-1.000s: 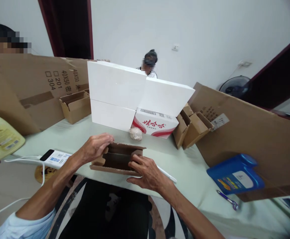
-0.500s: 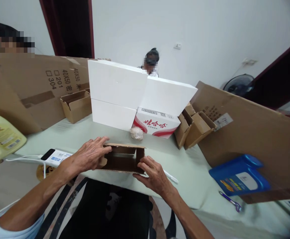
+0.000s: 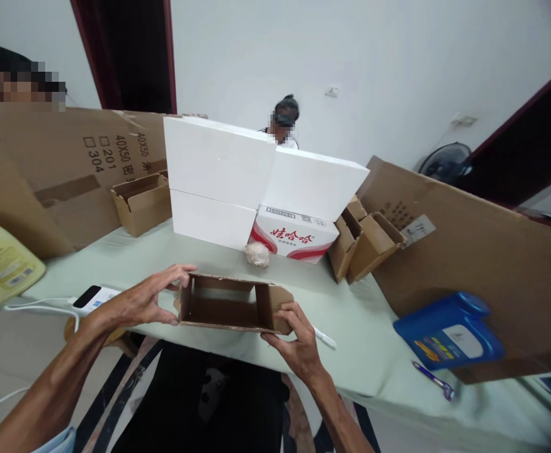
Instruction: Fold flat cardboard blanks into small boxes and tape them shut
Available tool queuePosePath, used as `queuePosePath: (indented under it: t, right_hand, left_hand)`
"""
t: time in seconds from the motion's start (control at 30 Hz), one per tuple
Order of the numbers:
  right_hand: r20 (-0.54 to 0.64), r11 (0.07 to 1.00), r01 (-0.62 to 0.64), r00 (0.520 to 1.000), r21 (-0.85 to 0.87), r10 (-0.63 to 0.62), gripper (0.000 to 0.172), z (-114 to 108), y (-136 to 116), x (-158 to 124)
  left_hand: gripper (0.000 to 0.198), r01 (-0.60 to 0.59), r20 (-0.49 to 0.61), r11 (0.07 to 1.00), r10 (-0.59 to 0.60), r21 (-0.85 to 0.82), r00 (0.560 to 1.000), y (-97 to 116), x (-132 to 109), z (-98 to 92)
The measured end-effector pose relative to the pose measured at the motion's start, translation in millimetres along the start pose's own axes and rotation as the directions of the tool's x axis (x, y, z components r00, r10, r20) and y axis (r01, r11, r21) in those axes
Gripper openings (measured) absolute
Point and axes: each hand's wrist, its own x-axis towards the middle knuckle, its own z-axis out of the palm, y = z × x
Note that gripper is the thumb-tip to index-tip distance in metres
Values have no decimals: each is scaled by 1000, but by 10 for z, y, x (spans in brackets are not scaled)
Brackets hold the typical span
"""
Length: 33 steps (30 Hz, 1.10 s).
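Observation:
I hold a small brown cardboard box [image 3: 225, 311] at the near edge of the pale green table [image 3: 351, 314], its open side facing me. My left hand [image 3: 145, 299] grips its left end, fingers curled over the top and thumb below. At the box's right end, my right hand [image 3: 296, 336] pinches the lower corner and the side flap, which stands out to the right. The inside of the box looks empty.
Behind stand white foam boxes [image 3: 256, 176], a red-and-white carton [image 3: 296, 236], a pale round lump [image 3: 257, 255] and open small cartons [image 3: 143, 201] [image 3: 367, 242]. Big cardboard sheets [image 3: 468, 251] wall both sides. A blue jug [image 3: 449, 330], yellow jug [image 3: 1, 264], phone [image 3: 93, 297], white pen [image 3: 322, 338] and purple tool [image 3: 436, 380] lie around. Two people sit beyond.
The box has been opened out and turned so its open side faces me. My left hand slid off the top to the left end; my right hand dropped to the right corner.

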Motion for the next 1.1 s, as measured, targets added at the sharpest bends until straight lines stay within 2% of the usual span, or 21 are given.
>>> queuePosePath:
  t: [0.1,0.23,0.33,0.43,0.53,0.67,0.77,0.87,0.97,1.03,1.1]
  right_hand:
    - [-41,998,-52,998,20,53,29,28,4,-5]
    - [-74,994,-95,992,45,98,26,83,7,13]
    - [-98,991,-123,987,52,128,23,97,-5,26]
    - [-117,988,-139,982,60,146,22,57,-26,41]
    - [-149,985,-162,974,65,170,23,-5,-27,57]
    - [-185,978,-189,962,88,202,24,-30,24,64]
    - [-187,973,-214,955,90,228,24,5,72,48]
    - [-170,964,-245,951,100,259,28,57,100,6]
    - [-194,942,-298,926,157,325,47,105,122,-63]
    - [-199,907,-356,894,224,400,72,125,150,-109]
    - [-136,863,-431,869,266,476,92,136,197,-139]
  left_hand:
    - [50,25,-19,1000,-26,-11,999,-29,-66,52]
    - [58,41,-78,999,-39,28,996,-110,-81,231]
    - [60,7,-203,1000,-10,-17,979,-174,-24,331]
    - [63,-40,-343,994,4,-98,939,-206,43,345]
    - [69,-86,-405,975,-5,-206,914,-240,89,349]
    - [84,-95,-353,960,-4,-264,936,-328,123,435]
    - [94,-84,-279,976,25,-199,960,-360,132,503]
    - [90,-59,-237,989,27,-132,971,-334,131,533]
    - [85,-52,-254,994,26,-100,967,-309,128,550]
    - [82,-60,-280,993,31,-97,959,-316,133,561]
    - [83,-59,-297,992,23,-115,955,-340,147,568]
